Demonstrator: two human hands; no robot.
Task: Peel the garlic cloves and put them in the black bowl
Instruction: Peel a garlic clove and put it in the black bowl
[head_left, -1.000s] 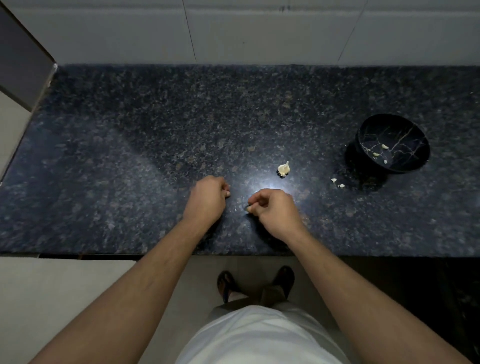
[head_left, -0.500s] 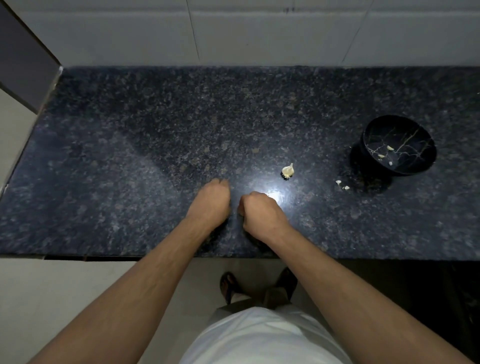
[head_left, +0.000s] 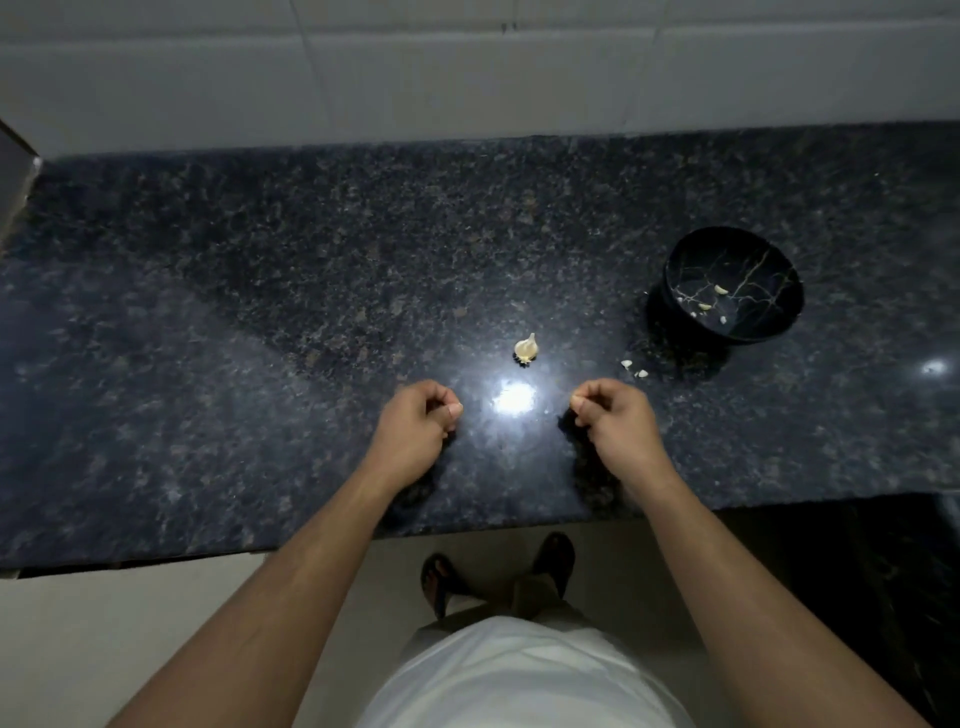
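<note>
Speckled dark granite table (head_left: 260, 322): left hand (head_left: 415, 431) curled, seemingly empty — right hand (head_left: 613, 421) pinches something tiny, maybe a clove, for the black gold-veined bowl (head_left: 748, 260).

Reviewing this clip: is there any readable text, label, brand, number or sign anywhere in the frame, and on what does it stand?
None. The round black bowl with gold veining, the dark speckled granite counter, the white tiled wall and the pale garlic bulb piece carry no lettering; the bowl's gold lines are pattern only.
</note>
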